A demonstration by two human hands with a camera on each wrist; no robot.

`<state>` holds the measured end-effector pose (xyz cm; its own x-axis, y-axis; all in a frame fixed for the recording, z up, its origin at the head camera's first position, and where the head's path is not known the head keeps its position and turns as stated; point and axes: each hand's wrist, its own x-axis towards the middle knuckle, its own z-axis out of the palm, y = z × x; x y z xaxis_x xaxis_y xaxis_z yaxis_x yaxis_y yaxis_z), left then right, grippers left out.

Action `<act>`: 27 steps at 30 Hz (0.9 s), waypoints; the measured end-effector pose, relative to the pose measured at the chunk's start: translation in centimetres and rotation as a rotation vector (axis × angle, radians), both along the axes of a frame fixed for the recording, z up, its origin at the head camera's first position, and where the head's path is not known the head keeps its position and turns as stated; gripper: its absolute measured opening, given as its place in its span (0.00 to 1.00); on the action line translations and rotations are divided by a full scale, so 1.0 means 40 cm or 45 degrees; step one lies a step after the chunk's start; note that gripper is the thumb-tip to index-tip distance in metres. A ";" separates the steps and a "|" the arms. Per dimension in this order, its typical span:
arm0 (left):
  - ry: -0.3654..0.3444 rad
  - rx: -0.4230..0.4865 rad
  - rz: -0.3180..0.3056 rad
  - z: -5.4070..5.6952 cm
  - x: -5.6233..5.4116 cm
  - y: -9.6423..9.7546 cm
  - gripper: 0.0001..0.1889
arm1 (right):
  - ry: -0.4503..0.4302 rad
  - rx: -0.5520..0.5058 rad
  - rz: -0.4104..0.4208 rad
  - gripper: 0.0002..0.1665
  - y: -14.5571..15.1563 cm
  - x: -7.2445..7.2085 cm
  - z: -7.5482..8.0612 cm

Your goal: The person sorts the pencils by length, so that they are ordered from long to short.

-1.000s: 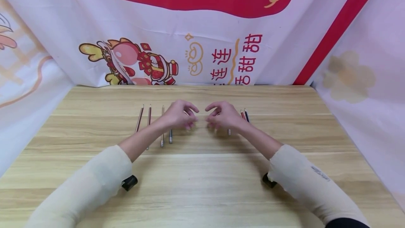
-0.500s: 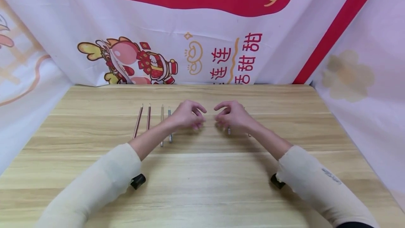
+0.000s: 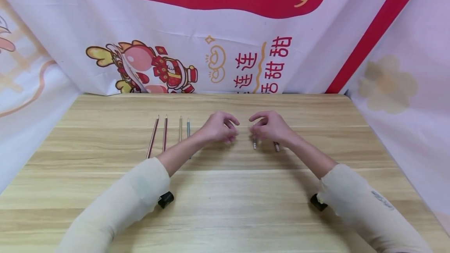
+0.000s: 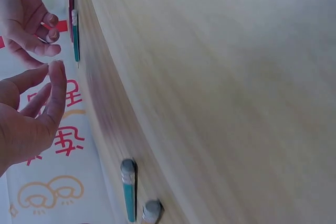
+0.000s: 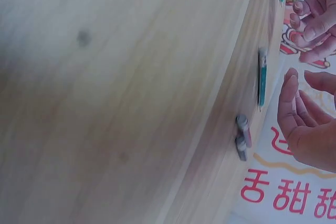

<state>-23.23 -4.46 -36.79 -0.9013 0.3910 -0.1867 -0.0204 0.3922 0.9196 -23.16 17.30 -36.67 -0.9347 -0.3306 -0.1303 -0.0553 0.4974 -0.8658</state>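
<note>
My left hand (image 3: 219,127) hovers over the middle of the table, fingers loosely bent and nothing in them. Facing it across a small gap, my right hand (image 3: 270,128) is bent the same way and also holds nothing. Below the right hand, the eraser end of a pencil (image 3: 254,144) shows, its rest covered by the fingers. Beside it a darker pencil (image 3: 277,146) peeks out from under the wrist. In the right wrist view a teal pencil (image 5: 262,80) lies near two eraser ends (image 5: 242,123). A teal pencil (image 4: 129,192) lies below the left hand in the left wrist view.
Left of the left forearm, two reddish-brown pencils (image 3: 152,136) lie spread on the wooden table (image 3: 225,206). A tan pencil (image 3: 181,128) and a blue one (image 3: 188,127) run partly under that forearm. A printed cloth (image 3: 218,22) hangs behind the table's back edge.
Both hands have shifted to the right together, keeping their bent shape and the gap between them. The right hand now covers pencil tips that showed earlier; the pencils themselves stay in place.
</note>
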 end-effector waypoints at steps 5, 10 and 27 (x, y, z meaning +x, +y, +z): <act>-0.003 -0.005 0.001 -0.004 -0.005 0.022 0.16 | 0.028 0.033 -0.007 0.20 0.028 -0.005 -0.001; -0.008 0.001 -0.006 -0.003 -0.004 0.047 0.16 | 0.017 0.060 -0.038 0.20 0.053 -0.008 0.000; 0.086 0.024 -0.058 -0.012 -0.008 0.137 0.16 | -0.001 0.113 -0.114 0.23 0.119 -0.017 0.014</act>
<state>-23.55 1.03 -37.29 -0.8928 0.4347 -0.1181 0.0597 0.3741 0.9255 -23.84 22.04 -36.10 -0.9599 -0.2327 -0.1565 -0.0061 0.5752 -0.8180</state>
